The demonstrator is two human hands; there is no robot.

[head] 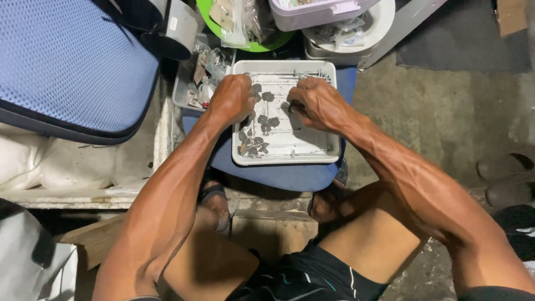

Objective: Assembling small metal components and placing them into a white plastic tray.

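Head view: fingers of the left hand (233, 99) curl down into a white tray (331, 149), tips hidden among small dark metal pieces (262, 120); whether they pinch one cannot be told. Fingers of the right hand (317, 102) are bent and closed toward the tray's middle, apparently on a small dark piece, though the grip is obscured. Thin wires (290, 74) lie along the tray's far edge. Tray rests on a blue stool (290, 177) between the knees. Beyond it stand a green bowl (262, 44) of plastic bags and a lilac box (317, 14). A blue mesh cushion (67, 61) lies far left; sandals (510, 175) sit at the right.
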